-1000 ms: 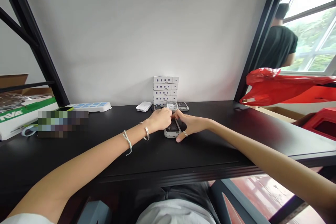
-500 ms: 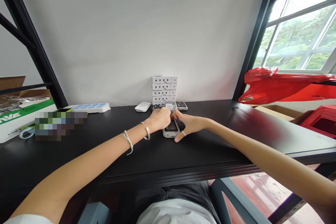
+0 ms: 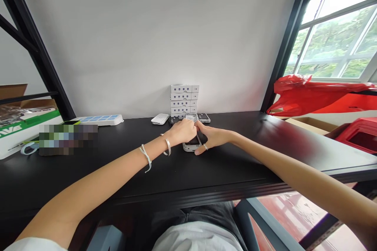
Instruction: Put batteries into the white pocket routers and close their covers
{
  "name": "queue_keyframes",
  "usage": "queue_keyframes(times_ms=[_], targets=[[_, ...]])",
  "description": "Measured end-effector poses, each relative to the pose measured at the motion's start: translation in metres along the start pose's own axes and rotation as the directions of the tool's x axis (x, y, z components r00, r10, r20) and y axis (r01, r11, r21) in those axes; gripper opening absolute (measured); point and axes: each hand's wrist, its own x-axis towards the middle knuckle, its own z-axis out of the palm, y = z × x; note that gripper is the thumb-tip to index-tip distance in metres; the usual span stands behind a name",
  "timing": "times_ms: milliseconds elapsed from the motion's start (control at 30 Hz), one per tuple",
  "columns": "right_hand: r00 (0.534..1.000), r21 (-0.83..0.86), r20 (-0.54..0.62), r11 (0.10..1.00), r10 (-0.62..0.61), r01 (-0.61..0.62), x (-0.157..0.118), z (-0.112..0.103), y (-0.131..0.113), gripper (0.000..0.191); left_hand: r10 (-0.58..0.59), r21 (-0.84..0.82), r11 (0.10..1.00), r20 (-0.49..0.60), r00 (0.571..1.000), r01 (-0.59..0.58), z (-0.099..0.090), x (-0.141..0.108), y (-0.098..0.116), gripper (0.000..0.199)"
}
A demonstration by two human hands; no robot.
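In front of me on the black table lies a white handheld device (image 3: 188,148), its back off so that a dark, battery-like block shows inside. My left hand (image 3: 183,130) is curled closed over its upper part; whatever its fingertips grip is hidden. Along the device's right side my right hand (image 3: 210,135) holds it, thumb by the lower edge and index finger at the top near my left hand. Just behind lie similar opened devices, one (image 3: 203,117) at the right, others partly covered by my left hand. Thin white panels (image 3: 160,119) are piled to the left.
A stack of small white boxes (image 3: 184,100) stands against the wall. Farther left are a white power strip (image 3: 98,120), a blurred-out item (image 3: 67,139), a white tape roll (image 3: 29,148) and a green-white carton (image 3: 32,125). A red plastic bag (image 3: 318,94) hangs at the right.
My left hand has shifted slightly right and its wrist has turned a little, covering more of the dark block. My right hand stays at the device's side, its thumb slightly farther in.
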Motion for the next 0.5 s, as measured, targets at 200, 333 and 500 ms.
queue_keyframes(times_ms=[200, 333, 500], targets=[[1.0, 0.003, 0.005, 1.0, -0.011, 0.011, -0.001, 0.0, 0.004, 0.067, -0.04, -0.043, 0.998, 0.065, 0.997, 0.043, -0.008, 0.004, -0.012, 0.031], [1.0, -0.007, 0.02, 1.0, 0.01, -0.01, -0.002, 0.0, 0.001, 0.068, -0.061, -0.045, 0.997, 0.095, 0.994, 0.065, -0.003, 0.01, -0.016, 0.03], [0.999, -0.013, 0.035, 1.0, 0.008, -0.008, -0.004, -0.001, -0.007, 0.069, -0.054, -0.035, 0.998, 0.108, 0.993, 0.058, 0.008, 0.013, -0.019, 0.028]])
